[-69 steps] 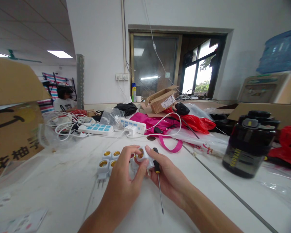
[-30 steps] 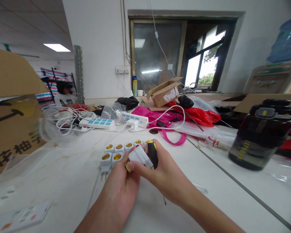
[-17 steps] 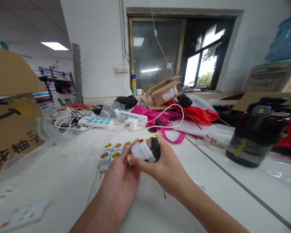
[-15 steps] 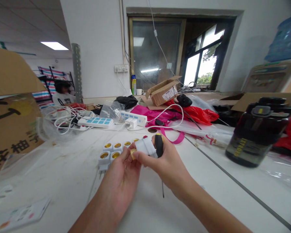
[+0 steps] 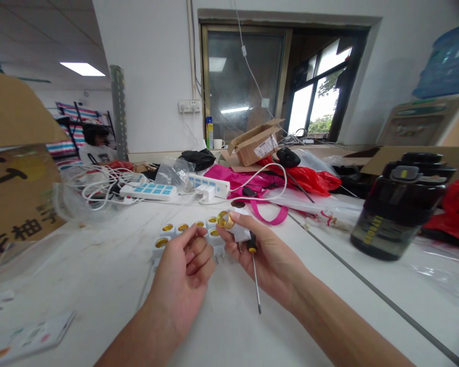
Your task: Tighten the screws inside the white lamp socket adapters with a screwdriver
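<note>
My right hand holds a white lamp-socket adapter with a brass threaded ring at its end. The same hand also grips a screwdriver with a black and yellow handle, its shaft pointing down toward me. My left hand hovers just left of the adapter, fingers curled loosely, with nothing visible in it. Behind the hands, several white socket adapters with brass insides stand in rows on the white table.
A large dark jug stands at right. Power strips, white cables, pink and red bags and a cardboard box crowd the far side. A big carton sits at left, a card near the front-left edge. Another person sits far left.
My left hand has let go of the adapter and drawn back a little. My right hand turned the adapter so its brass ring faces up, and the screwdriver shaft now shows below.
</note>
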{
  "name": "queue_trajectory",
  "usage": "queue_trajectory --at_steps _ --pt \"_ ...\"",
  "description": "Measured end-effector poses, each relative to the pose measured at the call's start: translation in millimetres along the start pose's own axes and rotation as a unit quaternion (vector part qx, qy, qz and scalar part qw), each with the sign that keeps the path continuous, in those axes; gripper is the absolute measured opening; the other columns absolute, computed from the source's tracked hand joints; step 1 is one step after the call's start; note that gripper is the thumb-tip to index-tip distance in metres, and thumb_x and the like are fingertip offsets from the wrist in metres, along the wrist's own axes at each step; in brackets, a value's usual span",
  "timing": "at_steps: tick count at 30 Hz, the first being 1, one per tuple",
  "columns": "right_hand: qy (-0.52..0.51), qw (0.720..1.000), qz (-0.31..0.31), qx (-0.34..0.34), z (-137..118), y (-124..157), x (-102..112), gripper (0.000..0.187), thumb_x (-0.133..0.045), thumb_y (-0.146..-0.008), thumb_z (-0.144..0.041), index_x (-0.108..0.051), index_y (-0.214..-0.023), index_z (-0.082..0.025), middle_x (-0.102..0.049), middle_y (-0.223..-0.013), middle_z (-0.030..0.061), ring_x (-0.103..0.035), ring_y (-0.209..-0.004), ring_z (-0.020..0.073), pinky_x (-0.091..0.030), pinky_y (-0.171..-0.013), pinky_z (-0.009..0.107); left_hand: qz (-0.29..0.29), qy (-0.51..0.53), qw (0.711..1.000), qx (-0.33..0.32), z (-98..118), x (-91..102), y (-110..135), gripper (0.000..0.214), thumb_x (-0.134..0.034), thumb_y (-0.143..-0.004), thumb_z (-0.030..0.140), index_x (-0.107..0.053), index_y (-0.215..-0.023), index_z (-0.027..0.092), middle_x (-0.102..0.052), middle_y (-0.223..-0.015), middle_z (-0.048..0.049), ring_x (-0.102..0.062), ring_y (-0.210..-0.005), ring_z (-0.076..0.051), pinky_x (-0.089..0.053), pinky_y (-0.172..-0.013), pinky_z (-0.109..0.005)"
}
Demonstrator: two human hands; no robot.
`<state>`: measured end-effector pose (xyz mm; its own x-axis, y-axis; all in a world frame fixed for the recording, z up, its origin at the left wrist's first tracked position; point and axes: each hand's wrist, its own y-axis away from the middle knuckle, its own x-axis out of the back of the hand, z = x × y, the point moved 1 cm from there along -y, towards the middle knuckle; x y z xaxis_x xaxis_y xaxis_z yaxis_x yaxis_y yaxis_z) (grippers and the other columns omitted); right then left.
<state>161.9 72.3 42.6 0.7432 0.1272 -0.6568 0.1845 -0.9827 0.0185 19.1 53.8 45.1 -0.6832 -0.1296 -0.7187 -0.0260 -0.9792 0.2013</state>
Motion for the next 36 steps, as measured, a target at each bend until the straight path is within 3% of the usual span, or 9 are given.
queue_trajectory --at_steps 4,7,10,14,18,22,28,33,36 --pt "-0.033 0.999 0.010 -0.038 1.5 1.3 -1.7 0.013 -0.088 -0.087 -0.013 -0.078 -0.096 -0.013 -0.080 -0.093 0.0086 -0.081 -0.077 0.0163 -0.063 -0.052 0.015 -0.020 -0.122 0.990 -0.069 -3.8 -4.2 1.3 0.026 -0.061 -0.110 0.032 -0.062 -0.089 0.017 -0.024 -0.048 0.0153 -0.009 -0.038 -0.003 -0.016 -0.028 -0.010" --pt "-0.055 0.997 0.014 -0.050 1.3 2.2 -2.9 0.010 -0.085 -0.090 -0.011 -0.079 -0.097 -0.009 -0.079 -0.086 0.0064 -0.078 -0.068 0.0135 -0.064 -0.054 0.016 -0.058 -0.237 0.960 -0.139 -8.6 -4.3 1.9 0.025 -0.079 -0.098 0.043 -0.066 -0.102 0.023 -0.045 -0.050 0.0127 -0.019 -0.033 -0.002 -0.017 -0.029 -0.009" --pt "-0.074 0.996 0.017 -0.056 1.1 2.3 -2.5 0.008 -0.085 -0.090 -0.009 -0.078 -0.094 -0.009 -0.077 -0.080 0.0031 -0.075 -0.063 0.0109 -0.067 -0.059 0.017 -0.079 -0.334 0.918 -0.198 -12.2 1.1 0.7 0.033 -0.079 -0.097 0.050 -0.069 -0.122 0.030 -0.069 -0.063 0.0051 -0.029 -0.034 -0.001 -0.022 -0.034 -0.010" --pt "-0.089 0.994 0.022 -0.067 1.8 1.2 -0.3 0.010 -0.085 -0.090 -0.008 -0.077 -0.095 -0.009 -0.077 -0.084 0.0046 -0.076 -0.066 0.0121 -0.068 -0.061 0.018 -0.059 -0.418 0.868 -0.260 -11.3 6.5 1.7 0.037 -0.074 -0.100 0.051 -0.065 -0.131 0.033 -0.067 -0.056 0.0090 -0.029 -0.036 -0.003 -0.026 -0.041 -0.013" --pt "-0.097 0.992 0.020 -0.073 2.6 0.3 0.9 0.009 -0.082 -0.092 -0.009 -0.076 -0.098 -0.008 -0.077 -0.086 0.0056 -0.073 -0.063 0.0108 -0.067 -0.061 0.019 -0.066 -0.461 0.827 -0.314 -7.5 4.5 6.2 0.033 -0.075 -0.098 0.043 -0.067 -0.126 0.027 -0.069 -0.056 0.0077 -0.042 -0.045 -0.008 -0.025 -0.046 -0.016" --pt "-0.101 0.992 0.009 -0.069 2.1 0.4 0.0 0.009 -0.084 -0.092 -0.010 -0.076 -0.094 -0.010 -0.077 -0.086 0.0038 -0.072 -0.064 0.0100 -0.066 -0.060 0.018 -0.070 -0.508 0.791 -0.334 -5.2 4.4 5.4 0.020 -0.071 -0.098 0.040 -0.074 -0.103 0.020 -0.063 -0.053 0.0074 -0.042 -0.046 -0.008 -0.029 -0.048 -0.018" --pt "-0.091 0.991 -0.014 -0.092 3.2 1.1 1.9 0.012 -0.086 -0.092 -0.014 -0.078 -0.099 -0.010 -0.078 -0.092 0.0051 -0.074 -0.069 0.0106 -0.067 -0.066 0.019 -0.056 -0.526 0.767 -0.363 -2.4 10.4 -1.0 0.026 -0.073 -0.095 0.043 -0.083 -0.101 0.020 -0.061 -0.057 0.0060 -0.043 -0.051 -0.010 -0.031 -0.050 -0.021" --pt "-0.065 0.991 -0.039 -0.110 4.8 2.6 4.0 0.026 -0.092 -0.089 -0.027 -0.078 -0.104 -0.012 -0.076 -0.088 0.0033 -0.072 -0.069 0.0121 -0.066 -0.065 0.021 -0.045 -0.545 0.744 -0.383 0.8 13.4 -2.9 0.024 -0.073 -0.097 0.042 -0.086 -0.104 0.023 -0.071 -0.068 0.0032 -0.060 -0.061 -0.014 -0.042 -0.059 -0.024" --pt "-0.053 0.991 -0.054 -0.112 4.9 3.7 5.1 0.028 -0.093 -0.089 -0.034 -0.077 -0.101 -0.016 -0.076 -0.091 0.0024 -0.073 -0.074 0.0127 -0.064 -0.068 0.022 -0.071 -0.563 0.730 -0.382 2.3 12.5 -3.7 0.024 -0.070 -0.098 0.041 -0.086 -0.096 0.023 -0.074 -0.073 0.0027 -0.066 -0.066 -0.015 -0.045 -0.063 -0.023"
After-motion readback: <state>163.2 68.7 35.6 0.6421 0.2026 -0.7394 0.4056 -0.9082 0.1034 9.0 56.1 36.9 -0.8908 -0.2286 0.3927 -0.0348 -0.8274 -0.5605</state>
